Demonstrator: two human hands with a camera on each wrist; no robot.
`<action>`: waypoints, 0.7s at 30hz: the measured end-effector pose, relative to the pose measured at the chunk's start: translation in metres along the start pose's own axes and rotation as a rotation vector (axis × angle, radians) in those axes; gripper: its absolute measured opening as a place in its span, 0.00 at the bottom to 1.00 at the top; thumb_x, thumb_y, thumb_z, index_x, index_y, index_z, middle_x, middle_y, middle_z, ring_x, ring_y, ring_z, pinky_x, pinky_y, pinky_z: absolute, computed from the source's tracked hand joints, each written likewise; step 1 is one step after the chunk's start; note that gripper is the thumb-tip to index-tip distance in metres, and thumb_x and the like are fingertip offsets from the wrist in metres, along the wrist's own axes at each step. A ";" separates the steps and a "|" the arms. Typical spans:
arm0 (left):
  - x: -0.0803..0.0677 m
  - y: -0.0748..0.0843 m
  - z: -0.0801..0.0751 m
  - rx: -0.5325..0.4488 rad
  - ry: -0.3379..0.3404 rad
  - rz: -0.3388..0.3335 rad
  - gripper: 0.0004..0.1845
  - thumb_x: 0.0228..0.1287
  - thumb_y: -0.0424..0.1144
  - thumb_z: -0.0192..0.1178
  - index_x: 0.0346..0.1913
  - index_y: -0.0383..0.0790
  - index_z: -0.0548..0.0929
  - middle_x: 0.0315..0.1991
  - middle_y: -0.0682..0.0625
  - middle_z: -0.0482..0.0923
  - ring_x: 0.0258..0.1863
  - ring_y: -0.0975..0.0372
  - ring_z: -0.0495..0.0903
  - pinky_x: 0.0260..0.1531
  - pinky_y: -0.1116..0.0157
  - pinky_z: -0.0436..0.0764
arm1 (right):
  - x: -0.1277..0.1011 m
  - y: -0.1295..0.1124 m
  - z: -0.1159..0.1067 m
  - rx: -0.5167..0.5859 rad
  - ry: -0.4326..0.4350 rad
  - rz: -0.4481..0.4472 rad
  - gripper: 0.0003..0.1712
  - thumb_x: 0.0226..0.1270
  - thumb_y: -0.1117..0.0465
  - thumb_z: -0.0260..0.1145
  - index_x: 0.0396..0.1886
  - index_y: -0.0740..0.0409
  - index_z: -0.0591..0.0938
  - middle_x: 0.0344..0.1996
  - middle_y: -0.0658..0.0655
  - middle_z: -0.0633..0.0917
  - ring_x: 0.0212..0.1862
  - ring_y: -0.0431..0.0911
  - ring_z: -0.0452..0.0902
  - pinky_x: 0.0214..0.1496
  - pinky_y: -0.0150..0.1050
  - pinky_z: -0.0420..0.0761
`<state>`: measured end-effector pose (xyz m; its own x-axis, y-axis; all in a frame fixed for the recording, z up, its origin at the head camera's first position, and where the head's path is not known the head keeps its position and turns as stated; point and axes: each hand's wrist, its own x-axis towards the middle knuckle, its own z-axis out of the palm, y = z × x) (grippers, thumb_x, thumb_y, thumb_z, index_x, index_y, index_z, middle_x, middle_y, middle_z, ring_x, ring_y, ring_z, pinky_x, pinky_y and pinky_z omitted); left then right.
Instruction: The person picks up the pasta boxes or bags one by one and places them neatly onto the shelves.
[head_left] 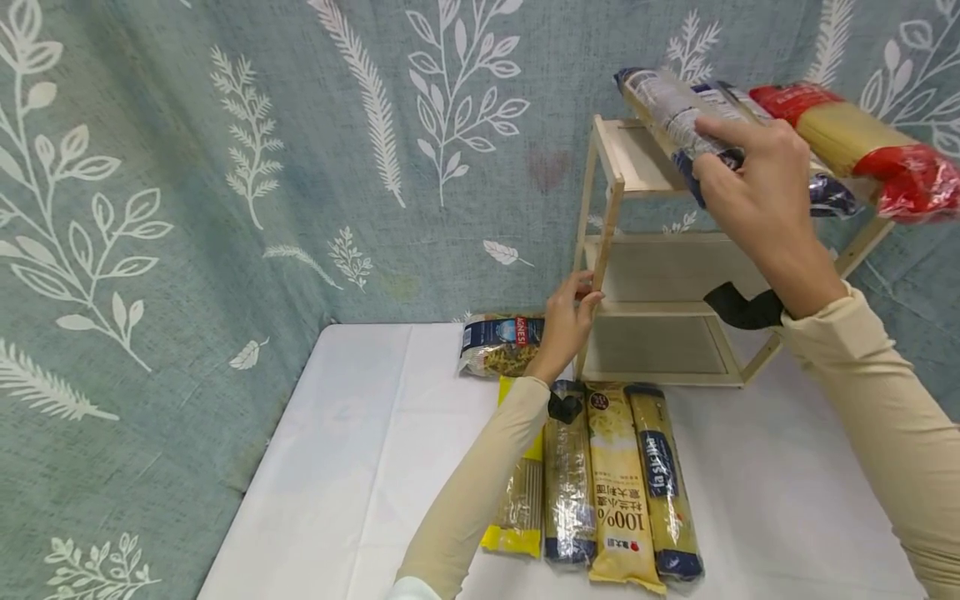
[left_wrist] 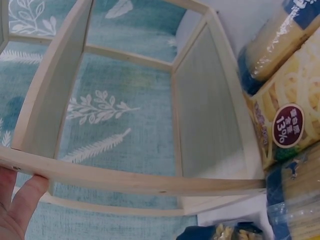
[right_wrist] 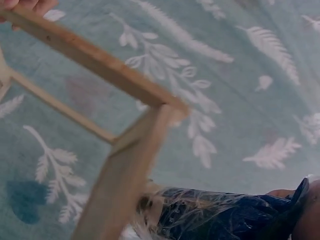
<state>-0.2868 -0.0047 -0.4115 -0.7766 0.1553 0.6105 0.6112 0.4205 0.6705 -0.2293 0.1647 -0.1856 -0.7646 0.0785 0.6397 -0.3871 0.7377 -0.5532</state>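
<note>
A pale wooden shelf rack [head_left: 609,218] stands at the back of the white table. My left hand [head_left: 566,321] holds its front left post [left_wrist: 125,179], fingers [left_wrist: 27,197] curled against the wood. My right hand [head_left: 753,187] grips a blue-ended spaghetti packet [head_left: 675,112] lying on the rack's top shelf; its clear blue wrapper [right_wrist: 220,217] shows in the right wrist view. A red-ended spaghetti packet [head_left: 862,142] lies beside it on the top shelf.
Several long pasta packets [head_left: 622,483] lie side by side on the white table [head_left: 337,467] in front of the rack. A short bag of pasta [head_left: 498,342] lies by my left hand. A leaf-patterned teal cloth [head_left: 225,167] hangs behind.
</note>
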 end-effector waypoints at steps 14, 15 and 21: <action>0.002 0.001 -0.001 -0.028 0.005 0.036 0.17 0.70 0.37 0.54 0.57 0.33 0.72 0.42 0.42 0.79 0.41 0.56 0.79 0.43 0.69 0.77 | 0.009 0.000 0.021 -0.295 -0.235 0.069 0.30 0.68 0.52 0.51 0.67 0.61 0.69 0.56 0.75 0.68 0.58 0.67 0.62 0.50 0.65 0.65; 0.002 0.001 -0.001 -0.030 0.003 0.039 0.17 0.70 0.37 0.54 0.57 0.33 0.72 0.42 0.42 0.79 0.41 0.56 0.79 0.43 0.69 0.77 | 0.009 0.001 0.021 -0.282 -0.223 0.062 0.30 0.68 0.52 0.52 0.66 0.62 0.70 0.56 0.75 0.68 0.58 0.67 0.62 0.52 0.65 0.65; 0.001 0.001 0.001 -0.039 -0.001 0.034 0.17 0.70 0.37 0.54 0.57 0.33 0.72 0.42 0.42 0.79 0.41 0.56 0.79 0.42 0.69 0.77 | 0.003 0.001 0.016 -0.214 -0.236 0.036 0.31 0.69 0.52 0.54 0.66 0.66 0.69 0.60 0.75 0.66 0.63 0.67 0.58 0.58 0.63 0.62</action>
<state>-0.2871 -0.0036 -0.4106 -0.7558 0.1697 0.6325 0.6424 0.3794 0.6658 -0.2403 0.1551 -0.1932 -0.8840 -0.0325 0.4663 -0.2599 0.8634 -0.4324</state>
